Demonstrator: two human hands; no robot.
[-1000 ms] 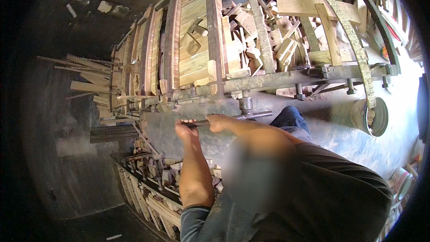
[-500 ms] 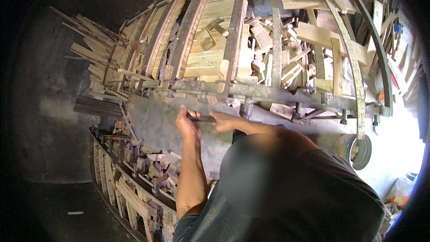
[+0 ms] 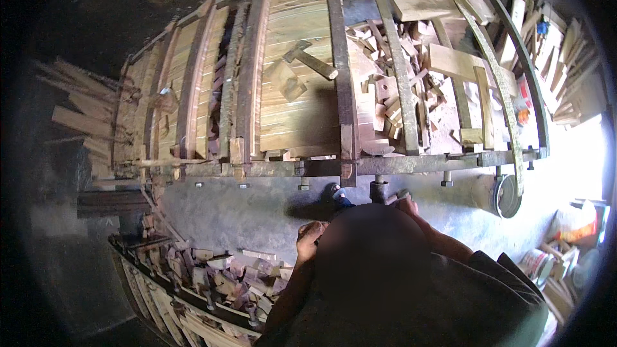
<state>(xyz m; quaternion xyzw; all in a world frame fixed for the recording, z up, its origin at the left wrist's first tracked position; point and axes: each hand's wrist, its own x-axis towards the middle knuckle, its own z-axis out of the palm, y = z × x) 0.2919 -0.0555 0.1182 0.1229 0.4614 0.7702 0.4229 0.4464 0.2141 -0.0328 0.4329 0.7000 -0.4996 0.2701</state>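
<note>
My left hand (image 3: 309, 240) is curled closed over the concrete floor, partly covered by the dark blurred shape in front of me. What it holds, if anything, is hidden. My right hand (image 3: 406, 206) is closed too, just right of a thick bolt head (image 3: 379, 189) on the near rail. A short light rod-like end (image 3: 402, 195) shows by its fingers, too little of it to name. Ahead lies a wooden panel (image 3: 283, 132) clamped under dark crossbars (image 3: 252, 71). On the panel rest a hammer (image 3: 313, 60) and a flat wood block (image 3: 287, 83).
Wood offcuts (image 3: 392, 93) fill the rack's right part. The near rail (image 3: 424, 164) carries several downward bolts. Another rack (image 3: 199, 305) with scrap wood stands at lower left. A metal bucket (image 3: 508, 196) lies at right; loose boards (image 3: 80, 99) jut out at far left.
The view has shifted. My hands, earlier on a dark bar between them, are now lower in the picture and farther apart. The bar is no longer plainly visible.
</note>
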